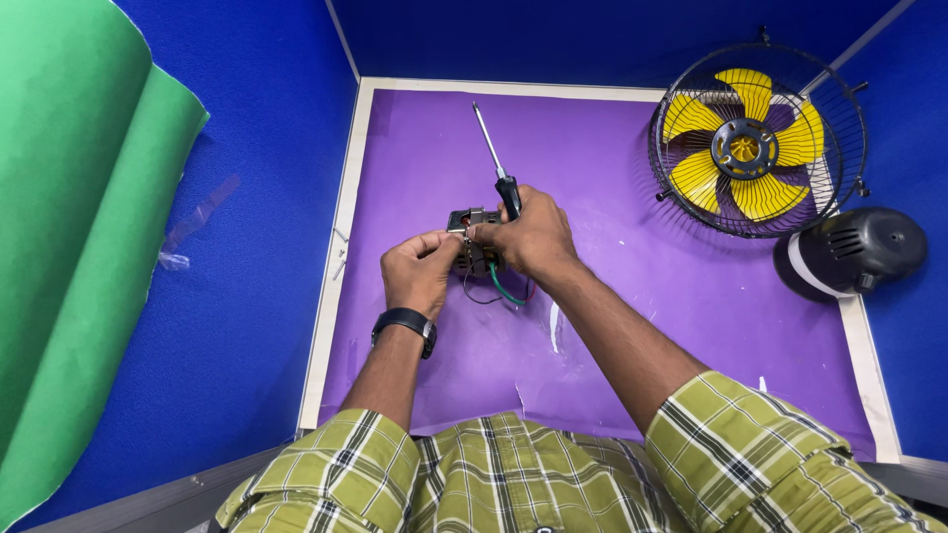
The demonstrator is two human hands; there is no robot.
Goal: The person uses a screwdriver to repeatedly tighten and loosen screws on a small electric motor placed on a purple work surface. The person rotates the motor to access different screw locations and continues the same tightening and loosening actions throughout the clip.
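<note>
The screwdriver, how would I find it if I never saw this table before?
Start at the purple mat on the table, then find the person's two hands at its middle. The right hand grips the black-handled screwdriver, beside a small metal motor part that both hands touch. Its long thin silver shaft pointing away from the person sets it apart.

One head-worn view, steeply downward and close over the purple tabletop (612, 326).

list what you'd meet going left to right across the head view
green paper sheet → left hand → right hand holding a black-handled screwdriver → yellow-bladed fan in a black wire cage → black round motor housing
</note>
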